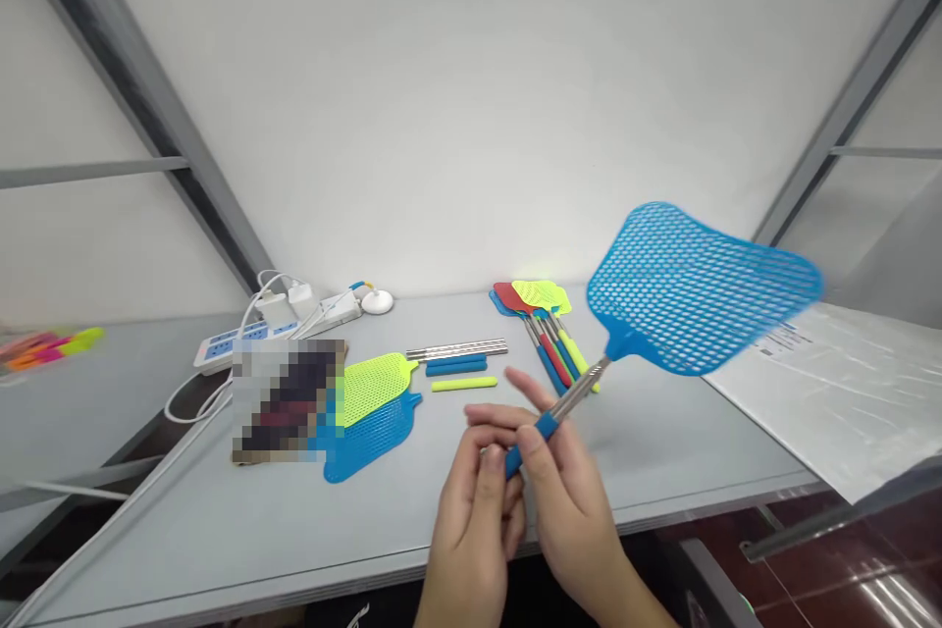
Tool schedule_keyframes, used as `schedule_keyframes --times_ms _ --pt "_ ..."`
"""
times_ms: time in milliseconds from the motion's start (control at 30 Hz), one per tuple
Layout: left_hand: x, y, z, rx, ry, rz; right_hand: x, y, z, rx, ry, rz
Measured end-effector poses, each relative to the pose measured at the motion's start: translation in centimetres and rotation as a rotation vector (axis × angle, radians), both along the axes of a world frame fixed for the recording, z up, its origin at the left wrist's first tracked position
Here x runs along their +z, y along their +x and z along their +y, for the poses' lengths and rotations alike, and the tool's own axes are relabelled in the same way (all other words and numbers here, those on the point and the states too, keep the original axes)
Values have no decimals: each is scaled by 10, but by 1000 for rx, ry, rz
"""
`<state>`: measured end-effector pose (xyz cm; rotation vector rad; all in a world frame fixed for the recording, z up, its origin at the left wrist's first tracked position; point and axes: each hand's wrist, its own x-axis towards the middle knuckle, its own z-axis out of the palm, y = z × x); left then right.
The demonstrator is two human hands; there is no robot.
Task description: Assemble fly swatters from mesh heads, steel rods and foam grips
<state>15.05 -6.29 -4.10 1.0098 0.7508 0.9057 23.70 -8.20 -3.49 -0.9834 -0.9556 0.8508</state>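
Observation:
A blue fly swatter [699,289] is held up over the table, tilted with its mesh head to the upper right. My left hand [475,510] is closed around the lower end of its blue handle grip. Higher on the grip, my right hand [570,500] pinches it with the thumb, and its index finger is stretched out. A short metal rod joins grip and head. Beyond my hands lie a yellow-green grip [463,384], blue grips [456,366] and bare metal rods [456,350]. To their left are a yellow-green swatter head [375,388] and a blue one [372,442].
Several finished-looking swatters [541,299] lie stacked at the back. A pixelated object [290,402] and a power strip [246,343] with cables are on the left. A white plastic package [846,402] occupies the right side. A wall stands behind the table [294,530].

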Motion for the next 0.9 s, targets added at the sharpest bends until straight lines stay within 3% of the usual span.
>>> schedule_keyframes --times_ms 100,233,333,433,533,700,900 --pt "5 9 2 -139 123 77 1 14 0 -192 -63 -201" --pt "7 7 17 -330 755 445 12 60 7 -467 -223 -567" --pt "-2 -8 37 -305 1051 758 23 98 22 -637 -465 -875" --pt "-15 -26 55 -133 1094 945 27 122 44 -594 -683 -1113" --pt "-23 -38 60 -9 1102 1051 23 129 65 -517 -741 -1193" --pt "-21 -37 50 -77 1147 1170 11 128 84 -444 -766 -1248" --pt "-16 -34 49 -120 1121 1244 7 123 83 -405 -769 -1276"
